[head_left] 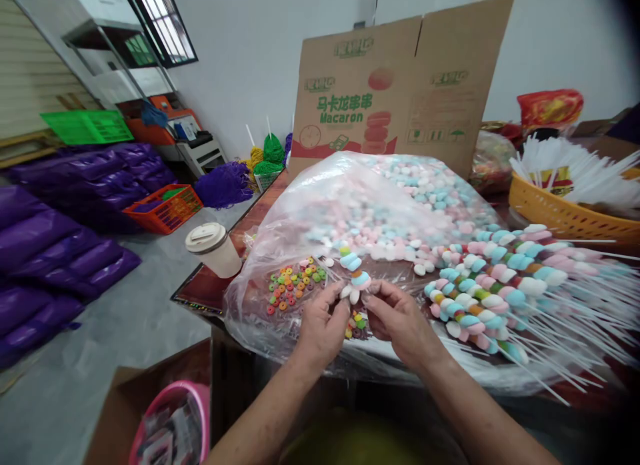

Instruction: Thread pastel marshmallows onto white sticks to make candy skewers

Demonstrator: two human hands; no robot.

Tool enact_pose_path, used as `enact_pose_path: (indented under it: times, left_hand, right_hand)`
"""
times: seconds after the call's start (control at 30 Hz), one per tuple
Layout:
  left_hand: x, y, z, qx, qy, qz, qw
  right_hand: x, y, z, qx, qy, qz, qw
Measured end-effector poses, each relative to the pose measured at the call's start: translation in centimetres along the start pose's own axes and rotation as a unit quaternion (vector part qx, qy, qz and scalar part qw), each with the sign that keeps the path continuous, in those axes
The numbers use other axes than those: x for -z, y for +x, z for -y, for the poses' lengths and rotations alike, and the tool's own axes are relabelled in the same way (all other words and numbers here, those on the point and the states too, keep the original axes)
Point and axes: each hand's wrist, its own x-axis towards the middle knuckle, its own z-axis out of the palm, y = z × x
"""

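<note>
My left hand [323, 326] and my right hand [397, 318] meet over a clear plastic sheet [260, 318] on the table, both pinched on a candy skewer [353, 268]. The skewer carries stacked blue, white and pink marshmallow pieces with coloured rings between them, and it points away from me. A white piece [350, 292] sits between my fingertips at its near end. Loose coloured ring candies [293, 285] lie just left of my left hand. A pile of finished skewers [493, 285] lies to the right of my right hand, sticks pointing right.
A heap of loose pastel marshmallows [400, 205] fills the plastic behind my hands. A lidded paper cup [214, 249] stands at the table's left corner. A yellow basket of white sticks [565, 208] sits at the right, a cardboard box [400, 85] behind. Purple bags [60, 238] cover the floor.
</note>
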Motion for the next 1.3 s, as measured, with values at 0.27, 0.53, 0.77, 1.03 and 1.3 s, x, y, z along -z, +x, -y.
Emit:
enact_pose_path:
  times: [0.27,0.53,0.77,1.03,1.3]
  left_hand:
    - [0.9,-1.2,-1.6,0.049,-0.157,0.066,0.984]
    - [1.4,-1.0,-1.8,0.137,-0.218,-0.015,0.966]
    - [-0.1,-2.2,-2.9,0.098,-0.192,0.076,0.973]
    - [0.7,-1.6,-1.0,0.203,-0.22,-0.021,0.954]
    - [1.0,-0.9,-0.6,0.165,-0.162,-0.088,0.969]
  right_hand:
    - [-0.4,-1.5,0.9,-0.019,0.033,0.037,0.999]
    - [1.8,-5.2,1.9,0.141,-0.352,-0.059,0.924]
    - [-0.4,-2.5,-0.4,0.142,-0.225,-0.044,0.963]
    - [1.6,-3.8,1.3,0.121,-0.309,-0.03,0.943]
    - [3.6,-8.5,-0.2,0.188,-0.591,-0.03,0.784]
